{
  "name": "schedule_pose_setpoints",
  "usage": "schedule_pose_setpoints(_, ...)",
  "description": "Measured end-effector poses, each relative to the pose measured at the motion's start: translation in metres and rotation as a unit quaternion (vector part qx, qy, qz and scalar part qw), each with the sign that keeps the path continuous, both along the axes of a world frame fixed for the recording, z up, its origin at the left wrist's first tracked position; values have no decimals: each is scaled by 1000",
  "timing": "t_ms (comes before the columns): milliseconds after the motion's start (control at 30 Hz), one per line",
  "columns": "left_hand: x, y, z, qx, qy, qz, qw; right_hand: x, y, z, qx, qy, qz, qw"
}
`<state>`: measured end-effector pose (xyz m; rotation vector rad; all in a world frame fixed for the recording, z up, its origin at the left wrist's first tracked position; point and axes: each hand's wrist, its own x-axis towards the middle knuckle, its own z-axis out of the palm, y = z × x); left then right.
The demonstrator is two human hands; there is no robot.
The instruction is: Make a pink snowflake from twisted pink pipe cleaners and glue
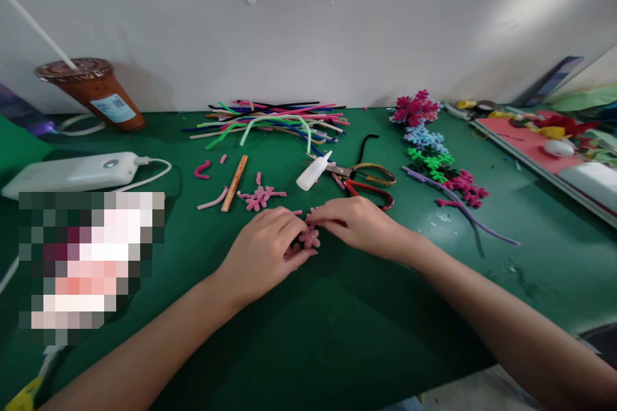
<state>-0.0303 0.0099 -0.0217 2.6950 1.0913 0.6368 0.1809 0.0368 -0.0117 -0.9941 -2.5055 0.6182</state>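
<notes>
Hand positions: left hand point(263, 241) narrowed in a pinch, thumb and fingers holding a pink, fuzzy-fibre flower piece point(310, 237); right hand point(359, 221) likewise narrowed, fingertips gripping the upper edge of the same piece, exact contact partly hidden. Clock directions are taken from this held piece, 12 o'clock facing the grey-white wall panel point(193, 26). At 12 o'clock, just beyond the hands, a small white plastic nozzle bottle point(310, 174) lies tilted against the metal blades of red- and yellow-handled scissors point(359, 173), which extend toward 1 to 2 o'clock. At 10 o'clock, nearest first, are a pink fuzzy flower cluster point(260, 198), a flat brown wooden stick point(234, 184) and a magenta bent fuzzy strip point(204, 170). Between 11 and 12 o'clock, a multicoloured bundle of fuzzy stems point(284, 119) lies near the wall panel. From 1 to 2 o'clock runs a row of crimson, blue, green and magenta fuzzy flowers point(424, 138), with a long lavender fuzzy stem point(463, 202) beside it. Farther out at 10 o'clock stands a lidded clear plastic cup of brown drink point(99, 93). All tabletop items rest on the green table surface point(337, 327).
</notes>
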Motion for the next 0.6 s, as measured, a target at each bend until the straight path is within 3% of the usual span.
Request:
schedule_pose_setpoints(200,2,1,-1,9,-14,3,1000,0,-1,-7,79,-80,6,994)
schedule_pose_setpoints(600,3,0,-2,-9,-29,2,1000,1,2,-10,82,-63,37,994)
